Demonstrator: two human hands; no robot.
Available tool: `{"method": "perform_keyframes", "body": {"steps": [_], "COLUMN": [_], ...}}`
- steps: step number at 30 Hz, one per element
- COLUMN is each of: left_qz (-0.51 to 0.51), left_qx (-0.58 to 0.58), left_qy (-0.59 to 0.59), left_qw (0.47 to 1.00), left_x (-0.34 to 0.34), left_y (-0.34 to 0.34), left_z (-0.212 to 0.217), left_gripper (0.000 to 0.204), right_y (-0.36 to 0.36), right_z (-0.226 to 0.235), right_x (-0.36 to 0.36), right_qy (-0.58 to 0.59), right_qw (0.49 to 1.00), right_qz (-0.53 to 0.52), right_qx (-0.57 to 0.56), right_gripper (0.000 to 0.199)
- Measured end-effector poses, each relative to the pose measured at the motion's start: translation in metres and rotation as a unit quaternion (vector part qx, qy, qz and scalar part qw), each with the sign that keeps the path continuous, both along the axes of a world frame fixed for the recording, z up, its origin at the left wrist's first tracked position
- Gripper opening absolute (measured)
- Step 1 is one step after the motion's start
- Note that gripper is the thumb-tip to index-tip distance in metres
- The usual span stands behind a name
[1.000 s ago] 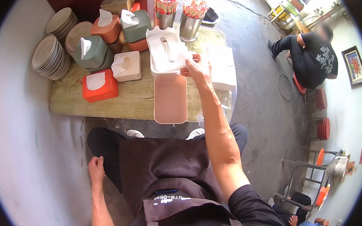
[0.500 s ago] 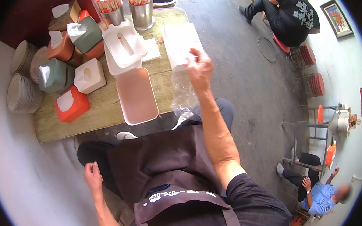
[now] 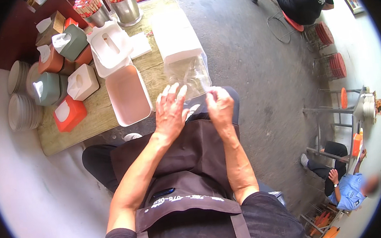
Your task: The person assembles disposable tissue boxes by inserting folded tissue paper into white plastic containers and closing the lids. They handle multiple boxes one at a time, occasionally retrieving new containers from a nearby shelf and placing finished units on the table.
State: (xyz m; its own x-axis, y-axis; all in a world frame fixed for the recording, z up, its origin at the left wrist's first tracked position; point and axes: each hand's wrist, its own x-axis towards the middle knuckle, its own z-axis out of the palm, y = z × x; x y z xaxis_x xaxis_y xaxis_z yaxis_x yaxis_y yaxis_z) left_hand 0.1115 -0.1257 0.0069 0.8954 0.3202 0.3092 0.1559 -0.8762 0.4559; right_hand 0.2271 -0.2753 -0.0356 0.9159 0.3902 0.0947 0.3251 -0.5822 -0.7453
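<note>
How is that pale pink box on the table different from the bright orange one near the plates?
The pale pink box is open, its hollow inside showing; the bright orange box has a top with white tissue showing. The pink box also looks larger than the orange box. And the pink box lies near the left hand, while the orange box sits farther off, by the plates. Both rest on the wooden table.

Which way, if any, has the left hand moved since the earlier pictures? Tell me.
Yes: the left hand has moved rightward and forward, closer to the table.
</note>
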Motion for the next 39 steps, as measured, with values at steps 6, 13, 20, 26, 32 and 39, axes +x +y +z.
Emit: {"method": "perform_keyframes", "body": {"steps": [6, 13, 20, 26, 32, 39], "left_qz": [0.047, 0.086, 0.081, 0.073, 0.043, 0.002], "left_qx": [-0.137, -0.422, -0.487, -0.464, -0.280, -0.012], "left_qy": [-0.060, -0.066, -0.069, -0.108, -0.113, 0.110], "left_qw": [0.988, 0.900, 0.867, 0.876, 0.952, 0.994], "left_x": [0.016, -0.009, -0.019, -0.020, -0.014, 0.042], "left_y": [0.014, -0.018, -0.027, -0.027, -0.006, -0.019], "left_z": [-0.021, 0.000, -0.006, 0.002, 0.020, 0.035], "left_gripper": [0.007, 0.007, 0.007, 0.007, 0.020, 0.045], "right_y": [-0.031, -0.093, -0.064, -0.001, 0.016, 0.022], "right_z": [0.052, 0.045, 0.092, 0.057, 0.028, 0.026], "right_x": [0.023, 0.039, -0.004, 0.003, 0.054, 0.050], "right_qy": [0.102, 0.129, -0.292, -0.136, -0.107, -0.109], "right_qw": [0.976, 0.971, 0.953, 0.986, 0.989, 0.993], "right_qz": [-0.057, -0.148, -0.084, 0.006, 0.039, 0.007], "right_qx": [0.186, 0.133, 0.022, 0.094, -0.090, -0.044], "right_gripper": [0.011, 0.018, 0.028, 0.035, 0.027, 0.016]}}
